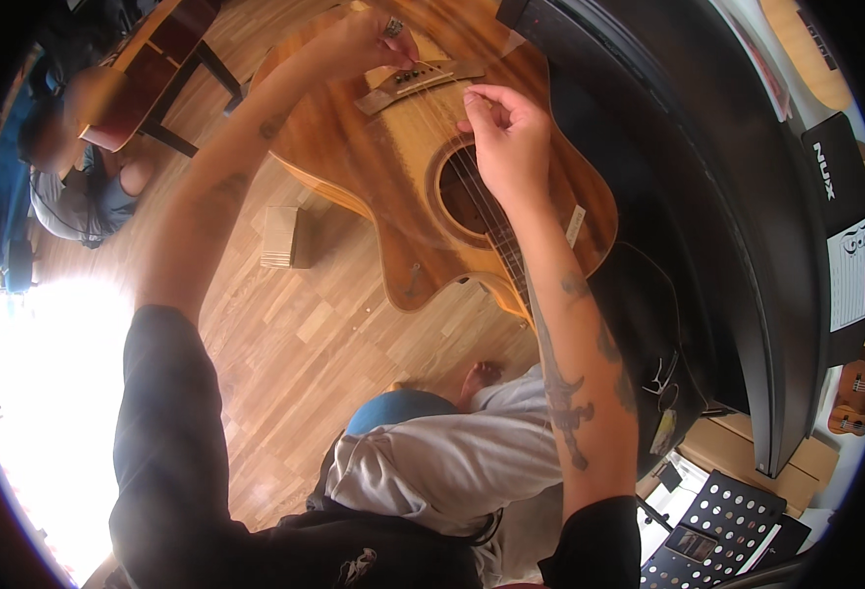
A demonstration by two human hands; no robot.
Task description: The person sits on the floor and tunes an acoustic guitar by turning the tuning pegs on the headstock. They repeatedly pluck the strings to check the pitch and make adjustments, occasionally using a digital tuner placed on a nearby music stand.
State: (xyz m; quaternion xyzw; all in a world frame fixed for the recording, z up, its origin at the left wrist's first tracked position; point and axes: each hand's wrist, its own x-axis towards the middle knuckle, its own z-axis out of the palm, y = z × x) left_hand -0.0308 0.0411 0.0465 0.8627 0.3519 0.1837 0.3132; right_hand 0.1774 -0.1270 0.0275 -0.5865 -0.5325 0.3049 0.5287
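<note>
Wooden, this guitar point(398, 162) looks light but fragile, best held by its rim; the right hand point(511, 133), at the soundhole's point(454, 206) one o'clock, pinches fingertips together; the left hand's point(378, 47) grip, at eleven, I can't tell.

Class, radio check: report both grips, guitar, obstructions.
Left grip at bridge; right grip pinched near soundhole. Acoustic guitar face up. Cardboard box on floor, clear of guitar.

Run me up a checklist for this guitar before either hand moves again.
1. Left hand at the bridge: ok, close beside it.
2. Right hand over the guitar: ok, between bridge and sound hole.
3. Right hand's grip on a string: cannot tell; thumb and finger are pinched, detail too fine.
4. All strings seated at the bridge: cannot tell.
5. Cardboard box apart from the guitar: ok, on the floor.
</note>
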